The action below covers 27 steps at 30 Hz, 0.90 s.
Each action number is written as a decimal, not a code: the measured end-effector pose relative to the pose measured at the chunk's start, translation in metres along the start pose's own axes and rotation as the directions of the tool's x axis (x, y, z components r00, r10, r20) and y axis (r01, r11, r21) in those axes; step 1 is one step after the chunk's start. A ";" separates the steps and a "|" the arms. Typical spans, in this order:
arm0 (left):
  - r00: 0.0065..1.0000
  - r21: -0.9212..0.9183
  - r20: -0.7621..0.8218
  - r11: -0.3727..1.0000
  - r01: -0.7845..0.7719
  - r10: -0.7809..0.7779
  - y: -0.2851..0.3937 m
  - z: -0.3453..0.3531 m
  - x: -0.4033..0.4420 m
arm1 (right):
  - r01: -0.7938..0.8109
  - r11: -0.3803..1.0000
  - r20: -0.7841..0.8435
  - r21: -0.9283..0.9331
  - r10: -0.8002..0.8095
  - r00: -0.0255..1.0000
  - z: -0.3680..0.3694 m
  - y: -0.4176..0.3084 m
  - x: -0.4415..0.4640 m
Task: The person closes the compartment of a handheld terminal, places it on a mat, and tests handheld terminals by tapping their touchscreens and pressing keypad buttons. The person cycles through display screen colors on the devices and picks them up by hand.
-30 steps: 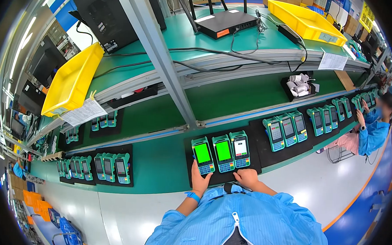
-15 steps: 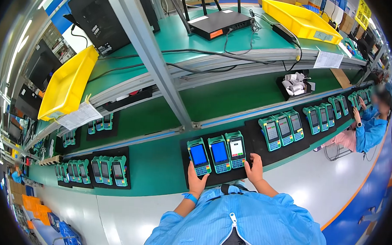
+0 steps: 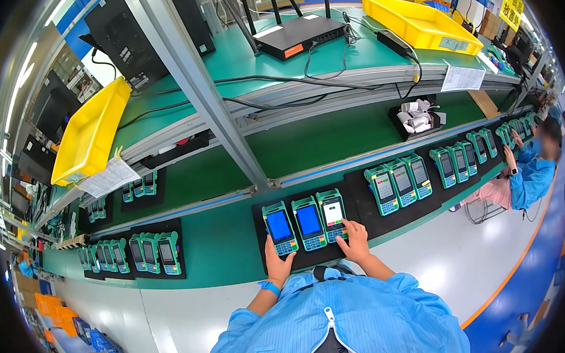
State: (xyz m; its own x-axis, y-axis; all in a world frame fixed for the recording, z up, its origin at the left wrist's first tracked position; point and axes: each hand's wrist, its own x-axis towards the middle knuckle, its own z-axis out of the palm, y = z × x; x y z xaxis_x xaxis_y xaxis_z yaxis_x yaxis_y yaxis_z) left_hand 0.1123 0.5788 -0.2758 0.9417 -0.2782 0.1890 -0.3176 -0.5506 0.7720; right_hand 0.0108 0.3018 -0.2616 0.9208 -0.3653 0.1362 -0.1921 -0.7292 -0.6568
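Observation:
Three green handheld card terminals lie side by side on a black mat in front of me. The left terminal (image 3: 279, 227) and the middle terminal (image 3: 308, 222) show blue screens. A white screen with small green and red marks lights the right terminal (image 3: 333, 211). My left hand (image 3: 277, 262) lies at the lower left edge of the left terminal, thumb and fingers apart, not wrapped round it. At the right terminal's lower right corner is my right hand (image 3: 355, 243), fingers spread, its thumb at the keypad edge.
More terminals (image 3: 401, 181) stand on mats to the right and others (image 3: 159, 253) to the left. A co-worker (image 3: 525, 168) sits far right. A metal post (image 3: 192, 78) rises behind the mat. The upper shelf holds a router (image 3: 301, 35) and yellow trays (image 3: 421, 22).
My right hand has moved left and closer onto the right terminal's lower corner. My left hand stays beside the left terminal. The whole view has shifted slightly.

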 end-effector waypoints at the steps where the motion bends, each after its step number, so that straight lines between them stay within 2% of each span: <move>1: 1.000 0.000 0.002 1.000 -0.001 0.001 0.000 0.000 0.000 | -0.005 1.000 0.001 -0.003 0.005 1.000 0.000 0.000 0.000; 7: 1.000 0.005 0.000 1.000 -0.013 0.013 0.000 0.000 0.000 | 0.049 0.999 -0.058 0.023 -0.048 0.997 0.004 0.008 -0.002; 10: 1.000 0.012 0.003 1.000 -0.008 0.008 0.000 0.000 0.000 | -0.042 0.996 -0.022 0.075 0.044 0.999 0.002 0.005 -0.004; 16: 1.000 -0.005 0.003 1.000 -0.010 0.010 -0.002 0.001 0.000 | 0.018 0.996 -0.016 -0.089 -0.019 1.000 0.009 0.011 -0.004; 22: 1.000 -0.015 0.026 1.000 0.011 -0.011 0.000 -0.002 0.000 | -0.097 0.994 0.004 -0.044 0.098 0.995 0.012 0.004 -0.005; 27: 1.000 -0.017 0.023 1.000 0.011 -0.011 0.003 -0.003 0.001 | -0.080 0.992 -0.028 -0.102 0.077 0.997 0.016 -0.020 -0.007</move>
State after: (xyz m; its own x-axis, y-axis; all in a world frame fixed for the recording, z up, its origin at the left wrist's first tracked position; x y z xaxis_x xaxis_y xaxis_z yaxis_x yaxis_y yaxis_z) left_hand 0.1127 0.5791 -0.2719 0.9422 -0.2907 0.1665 -0.3052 -0.5402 0.7843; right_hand 0.0136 0.3283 -0.2619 0.8933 -0.4367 0.1060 -0.2987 -0.7532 -0.5861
